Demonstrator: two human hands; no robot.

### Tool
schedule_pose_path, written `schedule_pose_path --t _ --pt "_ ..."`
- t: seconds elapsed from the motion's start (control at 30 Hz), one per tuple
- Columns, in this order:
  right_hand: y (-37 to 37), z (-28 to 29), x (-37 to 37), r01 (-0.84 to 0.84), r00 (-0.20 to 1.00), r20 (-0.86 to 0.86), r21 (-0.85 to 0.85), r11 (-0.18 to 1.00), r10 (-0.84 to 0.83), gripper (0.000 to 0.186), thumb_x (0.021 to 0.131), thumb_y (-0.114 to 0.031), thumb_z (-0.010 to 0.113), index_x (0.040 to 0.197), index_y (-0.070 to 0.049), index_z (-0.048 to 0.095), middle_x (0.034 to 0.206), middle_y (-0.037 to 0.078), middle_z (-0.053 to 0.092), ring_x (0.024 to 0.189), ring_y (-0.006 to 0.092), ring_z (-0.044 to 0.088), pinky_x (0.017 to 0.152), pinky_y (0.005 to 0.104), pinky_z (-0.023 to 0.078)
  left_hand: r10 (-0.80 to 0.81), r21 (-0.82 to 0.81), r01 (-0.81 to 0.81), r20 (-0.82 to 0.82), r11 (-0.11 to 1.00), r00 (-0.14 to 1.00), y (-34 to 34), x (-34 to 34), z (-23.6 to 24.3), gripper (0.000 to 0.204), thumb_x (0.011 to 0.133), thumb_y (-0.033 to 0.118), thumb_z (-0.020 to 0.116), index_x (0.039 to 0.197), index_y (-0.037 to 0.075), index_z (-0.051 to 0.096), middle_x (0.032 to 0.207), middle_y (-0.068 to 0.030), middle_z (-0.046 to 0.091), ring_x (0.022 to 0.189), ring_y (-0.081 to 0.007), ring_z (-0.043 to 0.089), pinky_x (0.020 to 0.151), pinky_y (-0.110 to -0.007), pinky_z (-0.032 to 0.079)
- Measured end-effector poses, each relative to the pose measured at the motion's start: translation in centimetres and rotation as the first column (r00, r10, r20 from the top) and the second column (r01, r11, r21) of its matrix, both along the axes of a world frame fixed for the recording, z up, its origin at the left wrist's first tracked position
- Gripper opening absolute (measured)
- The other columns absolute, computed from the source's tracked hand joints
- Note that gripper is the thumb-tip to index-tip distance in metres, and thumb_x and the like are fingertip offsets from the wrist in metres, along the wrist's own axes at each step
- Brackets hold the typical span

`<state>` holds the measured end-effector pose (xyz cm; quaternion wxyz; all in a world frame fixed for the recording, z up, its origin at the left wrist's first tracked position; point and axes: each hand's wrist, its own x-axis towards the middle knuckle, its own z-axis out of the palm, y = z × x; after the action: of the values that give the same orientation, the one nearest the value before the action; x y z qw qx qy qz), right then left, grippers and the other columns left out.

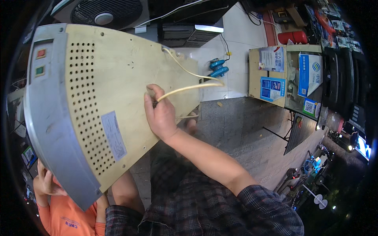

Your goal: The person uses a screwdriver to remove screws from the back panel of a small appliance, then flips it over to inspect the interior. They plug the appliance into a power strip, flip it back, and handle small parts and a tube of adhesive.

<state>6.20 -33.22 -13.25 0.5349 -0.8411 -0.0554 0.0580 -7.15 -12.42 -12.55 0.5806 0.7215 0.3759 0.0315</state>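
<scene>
A large cream metal appliance case (pixel 118 78), with perforations, red and green buttons and a grey end section (pixel 59 118), is held tilted across the left of the view. My right hand (pixel 160 116) rests against its face, fingers curled around the end of a looping cream cable (pixel 173 91); whatever is at that end is hidden. My left forearm (pixel 125 188) rises from below and disappears under the case, so my left hand is hidden.
A co-worker in orange (pixel 71 216) has a hand (pixel 46 181) at the case's lower corner. Beyond are a blue blower-like tool (pixel 217 69) on the white counter (pixel 232 35), a display case (pixel 267 90), a red cylinder (pixel 292 37), a fan unit (pixel 104 13) and parked scooters (pixel 315 161).
</scene>
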Motion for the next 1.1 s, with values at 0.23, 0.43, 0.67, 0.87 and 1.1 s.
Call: schedule_pose_path --t 0.23,0.43,0.67,0.87,1.1 --pt "0.6 -0.1 2.3 -0.277 0.960 0.059 0.038 0.960 0.275 0.042 0.094 -0.014 0.062 0.136 -0.009 0.063 0.117 0.016 0.072 0.100 0.0319 0.071 0.086 0.0411 0.058 -0.023 -0.049 0.023 0.003 0.999 1.000 -2.9 2.0 -2.5 0.054 0.094 0.031 0.071 0.136 -0.001 0.061 0.125 -0.0149 0.059 0.112 -0.0264 0.058 0.097 -0.040 0.048" --pt "-1.1 0.4 1.3 -0.338 0.941 0.031 0.061 0.939 0.337 0.049 0.092 -0.009 0.059 0.141 -0.009 0.061 0.108 0.016 0.073 0.094 0.0315 0.071 0.083 0.0403 0.058 -0.018 -0.064 0.018 0.001 0.998 1.000 -3.3 1.6 -2.8 0.056 0.094 0.033 0.071 0.136 -0.002 0.061 0.125 -0.0154 0.059 0.113 -0.0273 0.058 0.097 -0.041 0.048" --pt "-5.8 0.4 0.6 -0.324 0.941 -0.090 0.040 0.945 0.326 0.052 0.089 0.000 0.058 0.141 -0.003 0.060 0.092 0.017 0.070 0.080 0.0278 0.067 0.077 0.0380 0.054 -0.153 0.022 0.152 0.048 0.988 0.987 -2.7 1.9 1.6 0.059 0.093 0.036 0.072 0.137 -0.002 0.061 0.126 -0.0160 0.059 0.114 -0.0284 0.058 0.098 -0.042 0.048" --pt "-10.3 0.8 -1.8 -0.229 0.960 -0.141 0.106 0.968 0.243 0.050 0.095 0.000 0.052 0.146 0.001 0.055 0.131 0.022 0.066 0.115 0.0274 0.065 0.105 0.0369 0.048 -0.872 0.501 0.741 0.061 0.447 0.485 2.1 5.1 17.0 0.061 0.093 0.038 0.072 0.137 -0.002 0.060 0.126 -0.0165 0.059 0.114 -0.0293 0.058 0.099 -0.043 0.048" --pt "-16.2 3.8 -2.7 0.012 0.852 -0.514 0.219 0.976 0.105 0.042 0.104 -0.013 0.049 0.141 0.005 0.055 0.135 0.020 0.063 0.126 0.0257 0.060 0.108 0.0389 0.048 -0.977 0.805 0.578 0.011 0.136 0.214 -1.2 3.1 16.2 0.082 0.078 0.050 0.072 0.139 -0.003 0.059 0.143 -0.0235 0.054 0.130 -0.0400 0.054 0.109 -0.054 0.043"
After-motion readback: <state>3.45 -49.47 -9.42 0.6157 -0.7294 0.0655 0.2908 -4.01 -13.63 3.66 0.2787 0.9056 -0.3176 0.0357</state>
